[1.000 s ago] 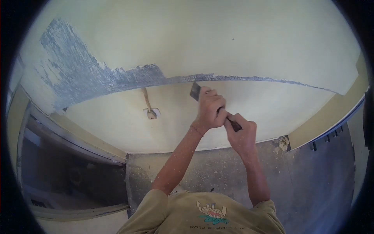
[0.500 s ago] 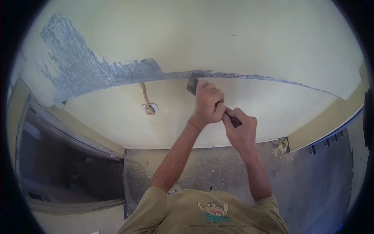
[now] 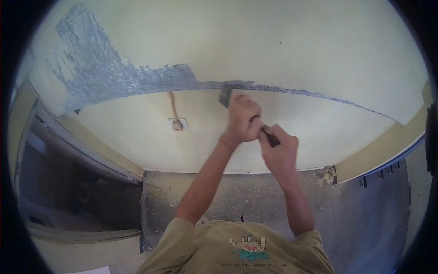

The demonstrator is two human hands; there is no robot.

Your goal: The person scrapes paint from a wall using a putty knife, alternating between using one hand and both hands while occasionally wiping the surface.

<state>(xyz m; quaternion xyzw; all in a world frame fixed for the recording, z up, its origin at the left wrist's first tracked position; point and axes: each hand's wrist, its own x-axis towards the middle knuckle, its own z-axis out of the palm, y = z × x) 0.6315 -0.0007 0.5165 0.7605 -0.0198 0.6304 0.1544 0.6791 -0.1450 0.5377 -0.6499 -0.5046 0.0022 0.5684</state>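
Note:
My left hand (image 3: 244,118) is closed around the front part of a scraper (image 3: 225,96), close behind its flat metal blade. The blade is slightly blurred, and its upper edge meets the grey strip along the lower edge of the upper wall surface (image 3: 319,50). My right hand (image 3: 280,145) grips the dark handle (image 3: 272,138) lower down and to the right. Bluish-grey streaks form a bared patch (image 3: 105,68) left of the blade, with pale paint around it. A thin band circles my left wrist.
Below the edge, a cord (image 3: 173,105) runs down to a plug in a wall socket (image 3: 184,123). Pale flakes litter the grey floor (image 3: 255,196). A dark opening (image 3: 82,182) with a frame lies at left; another framed edge (image 3: 388,153) is at right.
The view has shifted slightly. Both hands keep their grip on the scraper, which has moved only a little along the edge; its blade now looks more blurred.

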